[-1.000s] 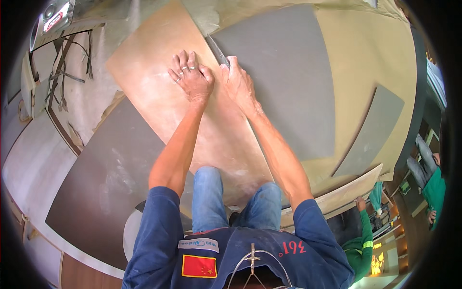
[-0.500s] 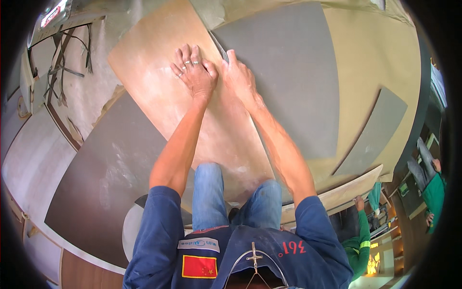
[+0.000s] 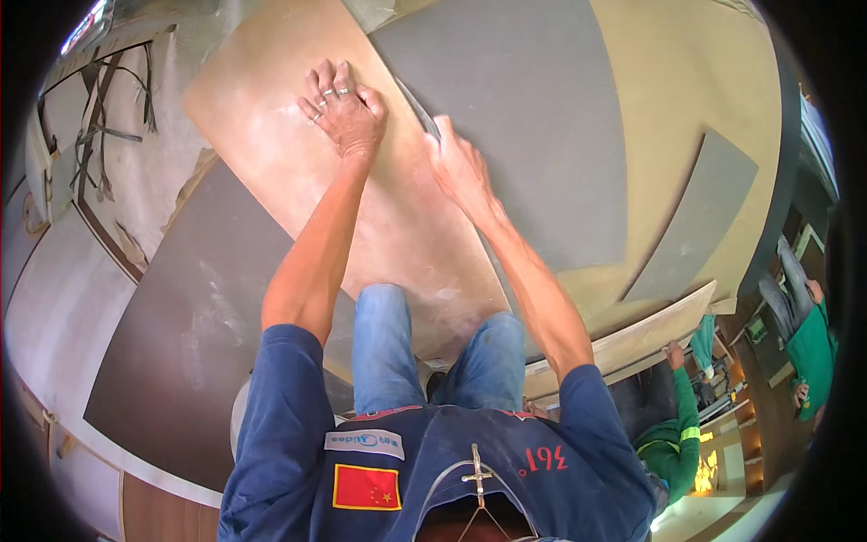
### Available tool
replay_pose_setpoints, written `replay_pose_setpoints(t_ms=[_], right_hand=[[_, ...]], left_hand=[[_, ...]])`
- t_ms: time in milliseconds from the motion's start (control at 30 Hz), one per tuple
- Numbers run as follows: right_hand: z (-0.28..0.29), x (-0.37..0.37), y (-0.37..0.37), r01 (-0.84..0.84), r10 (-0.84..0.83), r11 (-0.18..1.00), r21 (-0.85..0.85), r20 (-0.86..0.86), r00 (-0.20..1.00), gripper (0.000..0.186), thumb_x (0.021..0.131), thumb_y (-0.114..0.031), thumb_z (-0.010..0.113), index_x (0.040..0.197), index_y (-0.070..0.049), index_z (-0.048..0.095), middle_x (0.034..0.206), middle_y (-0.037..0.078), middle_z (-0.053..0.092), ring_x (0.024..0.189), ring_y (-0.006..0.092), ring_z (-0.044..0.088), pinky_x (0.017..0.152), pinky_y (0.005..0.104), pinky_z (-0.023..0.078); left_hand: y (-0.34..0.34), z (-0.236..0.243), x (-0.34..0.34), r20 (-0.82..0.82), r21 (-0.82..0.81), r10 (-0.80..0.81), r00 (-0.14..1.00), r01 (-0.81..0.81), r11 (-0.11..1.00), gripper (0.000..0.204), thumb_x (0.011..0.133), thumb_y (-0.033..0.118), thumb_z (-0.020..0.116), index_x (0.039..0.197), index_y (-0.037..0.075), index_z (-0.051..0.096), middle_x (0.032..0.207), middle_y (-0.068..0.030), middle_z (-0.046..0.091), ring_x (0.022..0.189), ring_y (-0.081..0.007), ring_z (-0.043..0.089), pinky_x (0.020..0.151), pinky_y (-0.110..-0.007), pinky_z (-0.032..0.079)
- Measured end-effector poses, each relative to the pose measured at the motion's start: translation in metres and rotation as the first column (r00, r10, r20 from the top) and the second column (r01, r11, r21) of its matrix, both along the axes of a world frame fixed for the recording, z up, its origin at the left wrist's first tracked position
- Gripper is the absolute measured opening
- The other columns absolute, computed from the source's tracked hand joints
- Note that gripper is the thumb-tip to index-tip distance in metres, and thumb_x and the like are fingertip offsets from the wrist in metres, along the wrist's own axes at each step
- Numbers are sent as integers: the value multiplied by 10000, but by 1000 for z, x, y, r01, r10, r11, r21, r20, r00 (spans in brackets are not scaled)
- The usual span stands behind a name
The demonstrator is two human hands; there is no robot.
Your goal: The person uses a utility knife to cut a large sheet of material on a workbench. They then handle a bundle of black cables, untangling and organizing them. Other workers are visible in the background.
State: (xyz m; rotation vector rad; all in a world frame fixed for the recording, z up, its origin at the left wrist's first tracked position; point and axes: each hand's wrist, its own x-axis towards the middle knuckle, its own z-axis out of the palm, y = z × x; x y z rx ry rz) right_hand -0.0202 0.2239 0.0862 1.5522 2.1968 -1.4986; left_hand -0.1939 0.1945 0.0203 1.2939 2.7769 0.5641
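Observation:
My left hand (image 3: 343, 113) presses on a pale tan board (image 3: 262, 126) that lies diagonally beneath me, its fingers bent and apart, with rings on them. My right hand (image 3: 461, 167) is closed at the board's right edge, beside a thin dark strip (image 3: 415, 106); whatever is in its fingers is hidden. A large grey sheet (image 3: 533, 108) lies right of the board, and a darker grey panel (image 3: 181, 334) lies to the lower left. My knees are at the board's lower end.
A narrow grey piece (image 3: 691, 217) rests on tan sheeting (image 3: 686, 81) at the right, above a pale board (image 3: 632, 339). Dark straps (image 3: 108, 135) lie at the left. A person in green (image 3: 668, 461) reaches in at the lower right; another (image 3: 804, 343) is farther right.
My right hand has slid toward me along the board's edge. My left hand stays on the board, appearing higher and farther left as the view shifts.

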Motion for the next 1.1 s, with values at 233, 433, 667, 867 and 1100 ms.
replay_pose_setpoints(t_ms=[233, 433, 667, 867, 1100], right_hand=[[-11, 4, -13, -43, 41, 998, 38, 47, 998, 224, 989, -214, 505, 1111, -42, 431, 785, 248, 637, 716, 474, 621, 615, 566, 480], [-3, 138, -124, -18, 37, 996, -84, 231, 972, 225, 975, -207, 534, 1121, -46, 476, 869, 249, 640, 763, 467, 635, 634, 546, 503], [-7, 253, -220, 45, -19, 993, -106, 236, 972, 255, 967, -204, 558, 1160, -54, 485, 971, 242, 649, 831, 454, 641, 684, 522, 519], [-5, 339, -278, 22, 18, 987, -160, 242, 970, 288, 962, -201, 560, 1188, -50, 464, 1000, 260, 646, 844, 460, 632, 685, 532, 509], [21, 421, -344, 132, 18, 931, -341, 404, 915, 289, 954, -179, 556, 1198, -63, 454, 988, 275, 629, 851, 486, 609, 714, 545, 483]], left_hand=[[-5, -2, 2, -24, 22, -29, 999, 29, 999, 493, 825, 147, 521, 1316, 109, 490, 1438, -111, 423, 1426, -335, 269, 1142, -618, 123], [-3, -7, 0, -72, 60, -20, 997, 25, 998, 467, 820, 189, 527, 1276, 88, 540, 1413, -114, 452, 1403, -319, 307, 1131, -630, 141], [-1, 12, 16, -1, -78, 6, 1000, -6, 997, 466, 969, 172, 392, 1396, -4, 448, 1536, -169, 342, 1465, -312, 223, 1204, -514, 69], [-4, -8, 5, -101, -88, -46, 994, 37, 995, 463, 991, 194, 371, 1402, -7, 438, 1517, -166, 374, 1454, -298, 251, 1201, -469, 119], [-3, -26, -14, -149, 58, -116, 982, 126, 990, 467, 861, 237, 485, 1306, 106, 535, 1442, -100, 448, 1415, -286, 304, 1138, -598, 165]])
